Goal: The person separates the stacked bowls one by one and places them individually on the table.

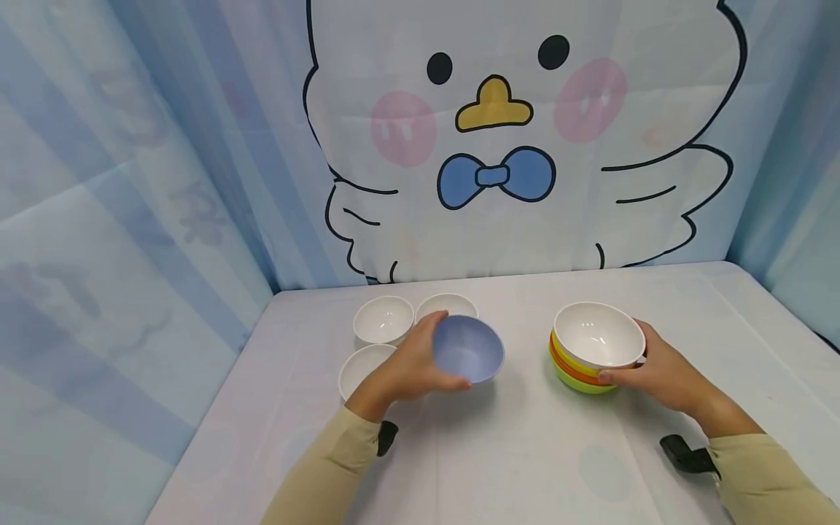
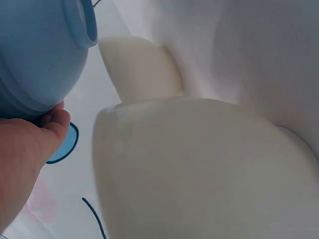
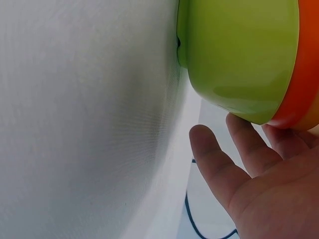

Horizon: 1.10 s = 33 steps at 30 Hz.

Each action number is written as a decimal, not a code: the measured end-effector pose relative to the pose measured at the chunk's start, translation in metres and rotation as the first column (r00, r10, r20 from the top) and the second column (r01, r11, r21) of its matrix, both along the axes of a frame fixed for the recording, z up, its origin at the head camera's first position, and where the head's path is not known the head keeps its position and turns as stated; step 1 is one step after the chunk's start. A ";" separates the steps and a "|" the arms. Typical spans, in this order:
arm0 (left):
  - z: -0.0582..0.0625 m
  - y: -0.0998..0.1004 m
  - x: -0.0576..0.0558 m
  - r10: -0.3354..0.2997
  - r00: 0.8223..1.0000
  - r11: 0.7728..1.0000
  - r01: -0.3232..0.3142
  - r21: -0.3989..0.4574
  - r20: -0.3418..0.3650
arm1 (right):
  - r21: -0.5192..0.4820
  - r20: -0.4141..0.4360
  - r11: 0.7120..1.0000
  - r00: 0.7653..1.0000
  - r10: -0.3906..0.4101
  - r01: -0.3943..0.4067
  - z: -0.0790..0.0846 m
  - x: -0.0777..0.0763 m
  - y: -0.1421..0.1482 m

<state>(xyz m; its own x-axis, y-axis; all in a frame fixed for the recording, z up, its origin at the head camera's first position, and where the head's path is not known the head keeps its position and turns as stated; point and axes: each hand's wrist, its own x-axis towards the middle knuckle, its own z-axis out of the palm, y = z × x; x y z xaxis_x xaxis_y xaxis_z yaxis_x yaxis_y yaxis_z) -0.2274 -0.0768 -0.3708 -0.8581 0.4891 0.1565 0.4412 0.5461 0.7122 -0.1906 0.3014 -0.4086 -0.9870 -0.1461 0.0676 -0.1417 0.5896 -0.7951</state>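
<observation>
My left hand (image 1: 408,364) grips a blue bowl (image 1: 467,350) at its left side, thumb in front and fingers behind. The bowl is held above the table, tilted with its inside facing the head view; its base ring shows in the left wrist view. To the right, my right hand (image 1: 669,375) holds the side of a stack of bowls, thumb at the front and fingers round the back. On top is a white bowl (image 1: 599,337), then a yellow bowl (image 1: 574,359), an orange bowl (image 1: 569,370) and a green bowl (image 3: 241,55) lowest, near the tabletop.
Three white bowls stand at the left: one at back left (image 1: 383,319), one behind the blue bowl (image 1: 448,303), and one nearer (image 1: 363,364), partly covered by my left hand. A pale cloth covers the table (image 1: 512,459). Printed curtains (image 1: 499,240) hang behind it.
</observation>
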 end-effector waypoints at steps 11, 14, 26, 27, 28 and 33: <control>-0.012 -0.005 0.002 -0.031 0.998 0.998 0.034 -0.060 0.054 | -0.004 0.004 1.000 1.000 0.000 0.000 -0.001 0.000 0.000; -0.015 -0.006 0.002 -0.036 0.996 0.997 0.041 -0.066 0.076 | 0.004 0.001 1.000 1.000 -0.001 0.001 -0.001 0.000 0.000; -0.020 -0.009 0.004 -0.077 0.994 0.989 0.085 -0.118 0.072 | 0.020 -0.001 1.000 1.000 0.005 -0.005 -0.001 -0.001 0.000; -0.020 -0.009 0.003 -0.071 0.995 0.987 0.080 -0.137 0.068 | 0.019 0.001 1.000 1.000 0.005 -0.005 -0.001 -0.001 0.001; -0.019 -0.010 0.003 -0.065 0.996 0.985 0.075 -0.156 0.063 | 0.019 0.001 1.000 1.000 0.005 -0.005 -0.001 -0.001 0.001; -0.018 -0.014 0.002 -0.046 0.998 0.973 0.054 -0.224 0.040 | 0.020 0.003 1.000 1.000 0.004 -0.004 -0.001 -0.001 0.001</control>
